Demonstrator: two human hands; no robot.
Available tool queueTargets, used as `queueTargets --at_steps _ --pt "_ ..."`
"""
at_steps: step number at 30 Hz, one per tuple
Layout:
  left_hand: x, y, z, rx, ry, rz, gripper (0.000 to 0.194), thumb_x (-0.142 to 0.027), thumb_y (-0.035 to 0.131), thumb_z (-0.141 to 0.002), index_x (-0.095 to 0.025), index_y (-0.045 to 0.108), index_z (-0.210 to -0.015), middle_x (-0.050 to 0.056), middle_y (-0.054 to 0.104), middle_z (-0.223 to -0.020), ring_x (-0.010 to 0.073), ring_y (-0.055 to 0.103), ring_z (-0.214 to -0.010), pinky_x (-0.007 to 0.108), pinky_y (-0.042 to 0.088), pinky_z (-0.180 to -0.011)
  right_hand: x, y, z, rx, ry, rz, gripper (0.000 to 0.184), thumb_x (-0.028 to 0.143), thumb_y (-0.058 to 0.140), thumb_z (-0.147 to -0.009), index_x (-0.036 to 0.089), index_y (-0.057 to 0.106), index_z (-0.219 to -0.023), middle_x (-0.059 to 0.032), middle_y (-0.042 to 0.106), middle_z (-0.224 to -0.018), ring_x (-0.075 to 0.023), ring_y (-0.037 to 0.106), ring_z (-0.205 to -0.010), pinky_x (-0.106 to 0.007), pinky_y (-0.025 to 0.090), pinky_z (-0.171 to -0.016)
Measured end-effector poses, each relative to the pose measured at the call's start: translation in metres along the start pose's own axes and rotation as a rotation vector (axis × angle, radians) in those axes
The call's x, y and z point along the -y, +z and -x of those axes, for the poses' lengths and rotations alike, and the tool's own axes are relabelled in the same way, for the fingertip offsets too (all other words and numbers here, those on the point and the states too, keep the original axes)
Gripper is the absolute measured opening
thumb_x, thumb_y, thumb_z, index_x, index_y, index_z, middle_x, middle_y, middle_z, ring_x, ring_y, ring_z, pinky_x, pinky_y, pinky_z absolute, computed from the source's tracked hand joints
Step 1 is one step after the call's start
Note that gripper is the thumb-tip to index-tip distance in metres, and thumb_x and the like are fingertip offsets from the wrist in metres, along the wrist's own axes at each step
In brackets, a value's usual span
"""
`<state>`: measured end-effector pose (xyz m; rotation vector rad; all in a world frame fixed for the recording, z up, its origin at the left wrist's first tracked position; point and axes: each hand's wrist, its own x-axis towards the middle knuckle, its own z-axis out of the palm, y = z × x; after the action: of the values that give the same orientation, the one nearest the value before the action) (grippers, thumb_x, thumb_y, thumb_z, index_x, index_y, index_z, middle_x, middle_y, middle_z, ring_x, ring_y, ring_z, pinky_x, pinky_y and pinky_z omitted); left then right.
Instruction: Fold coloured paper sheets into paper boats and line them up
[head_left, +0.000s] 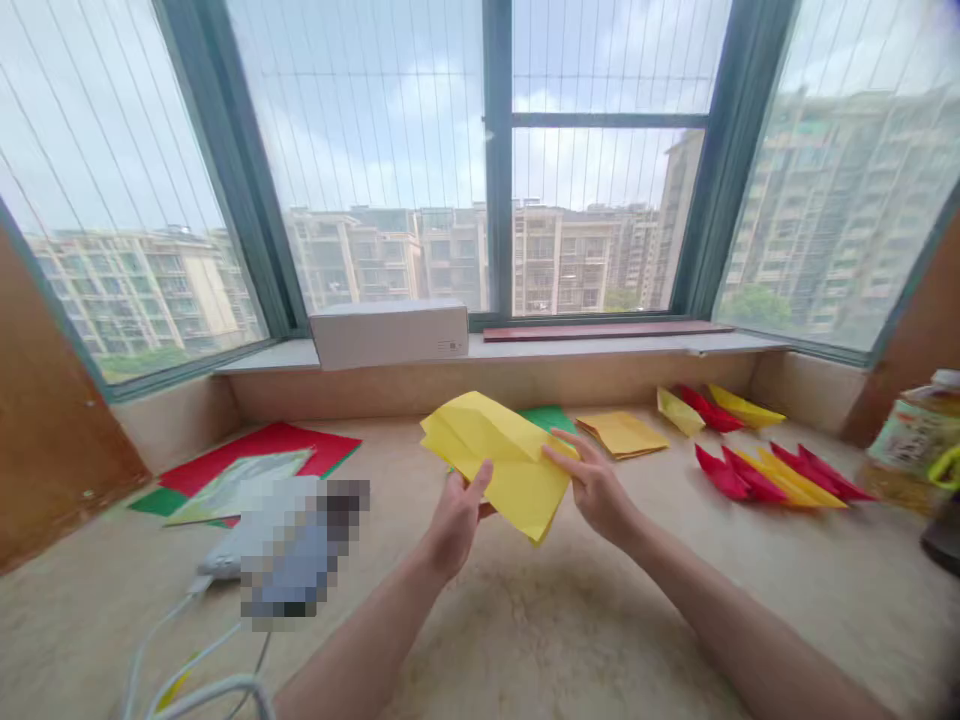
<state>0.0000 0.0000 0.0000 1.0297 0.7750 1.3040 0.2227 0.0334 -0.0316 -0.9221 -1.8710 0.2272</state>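
Note:
Between my two hands, a creased sheet of yellow paper (499, 455) is held up over the stone-like surface, folded into layers and tilted down to the right. My left hand (459, 515) grips its lower left edge, thumb on top and the other fingers mostly hidden beneath. At the right edge my right hand (592, 485) pinches the paper, its fingers laid along the top and the thumb out of sight. Just beyond the right hand lies a folded orange-yellow paper stack (622, 434), with a green sheet (547, 418) partly hidden behind the held paper.
Several folded paper boats, red (721, 474) and yellow (746, 406), sit at the right near a bottle (907, 440). Red sheets (225, 455), a white device with cables (225, 550) and a pixelated object (304, 550) lie left. A white box (390, 335) stands on the windowsill.

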Motion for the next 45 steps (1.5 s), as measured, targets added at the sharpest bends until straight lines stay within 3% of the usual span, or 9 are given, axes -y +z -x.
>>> queueTargets --at_steps 5,9,12,14,22,27,35,38,45 --pt "-0.005 -0.008 -0.008 -0.067 0.093 -0.018 0.045 -0.035 0.069 -0.081 -0.016 0.061 -0.12 0.013 0.068 -0.122 0.0296 0.065 -0.11 0.041 0.053 -0.092 0.015 -0.006 0.0 0.102 0.093 -0.146 0.055 0.007 0.047 -0.08 0.029 0.064 -0.127 -0.0061 0.052 -0.144 -0.028 0.051 -0.128 -0.051 0.039 -0.11" --pt "-0.012 -0.01 -0.003 0.139 -0.007 -0.1 0.042 -0.031 0.072 -0.079 -0.015 0.066 -0.117 0.014 0.07 -0.118 0.0316 0.064 -0.113 0.042 0.05 -0.096 0.027 -0.009 -0.007 0.053 0.374 -0.477 0.05 0.037 0.053 -0.091 0.025 0.05 -0.139 -0.0089 0.071 -0.116 -0.0271 0.068 -0.102 -0.046 0.055 -0.089" --pt "-0.012 -0.007 0.004 0.323 -0.112 -0.142 0.044 -0.03 0.075 -0.077 -0.014 0.067 -0.118 0.015 0.071 -0.115 0.0328 0.066 -0.108 0.043 0.051 -0.094 0.035 -0.008 -0.01 0.131 0.5 -0.726 0.058 0.051 0.065 -0.082 0.023 0.055 -0.132 -0.0081 0.074 -0.105 -0.029 0.072 -0.092 -0.042 0.059 -0.077" --pt "-0.009 -0.004 0.007 0.363 -0.141 -0.147 0.045 -0.033 0.075 -0.079 -0.015 0.066 -0.119 0.016 0.072 -0.114 0.0322 0.067 -0.106 0.042 0.051 -0.094 0.038 -0.006 -0.01 0.131 0.534 -0.817 0.055 0.053 0.073 -0.075 0.022 0.063 -0.119 -0.0081 0.075 -0.101 -0.0303 0.073 -0.088 -0.041 0.06 -0.072" --pt "-0.007 -0.003 0.006 0.357 -0.134 -0.186 0.041 -0.041 0.072 -0.081 -0.013 0.07 -0.112 0.015 0.074 -0.108 0.0302 0.07 -0.099 0.037 0.056 -0.084 0.037 -0.007 -0.01 0.033 0.546 -0.787 0.048 0.062 0.066 -0.077 0.02 0.07 -0.1 -0.0089 0.076 -0.096 -0.0327 0.072 -0.089 -0.04 0.06 -0.068" --pt "-0.006 0.0 0.009 0.368 -0.194 -0.212 0.039 -0.042 0.071 -0.082 -0.013 0.072 -0.108 0.015 0.075 -0.104 0.0283 0.072 -0.093 0.032 0.057 -0.077 0.032 -0.009 -0.011 -0.144 0.508 -0.772 0.05 0.062 0.063 -0.08 0.022 0.066 -0.109 -0.0088 0.076 -0.103 -0.0323 0.071 -0.096 -0.038 0.06 -0.07" --pt "-0.005 -0.003 -0.001 0.142 -0.111 -0.135 0.043 -0.043 0.068 -0.082 -0.016 0.068 -0.116 0.013 0.075 -0.106 0.0291 0.073 -0.09 0.038 0.058 -0.077 0.026 -0.008 -0.01 0.169 0.595 -0.74 0.061 0.05 0.074 -0.076 0.023 0.054 -0.127 -0.0076 0.077 -0.093 -0.0269 0.073 -0.084 -0.029 0.055 -0.056" --pt "-0.006 -0.004 -0.001 0.127 -0.108 -0.145 0.046 -0.042 0.071 -0.08 -0.015 0.067 -0.117 0.014 0.075 -0.104 0.0307 0.073 -0.092 0.039 0.059 -0.078 0.025 -0.007 -0.009 0.173 0.584 -0.726 0.058 0.049 0.074 -0.075 0.022 0.057 -0.123 -0.0074 0.077 -0.092 -0.0263 0.074 -0.082 -0.026 0.052 -0.051" --pt "-0.005 -0.004 0.0 0.162 -0.086 -0.165 0.047 -0.039 0.074 -0.077 -0.014 0.067 -0.116 0.016 0.073 -0.112 0.0329 0.069 -0.104 0.042 0.056 -0.087 0.029 -0.007 -0.01 0.123 0.574 -0.76 0.057 0.05 0.077 -0.07 0.021 0.062 -0.117 -0.0082 0.077 -0.093 -0.0286 0.073 -0.087 -0.032 0.057 -0.061"
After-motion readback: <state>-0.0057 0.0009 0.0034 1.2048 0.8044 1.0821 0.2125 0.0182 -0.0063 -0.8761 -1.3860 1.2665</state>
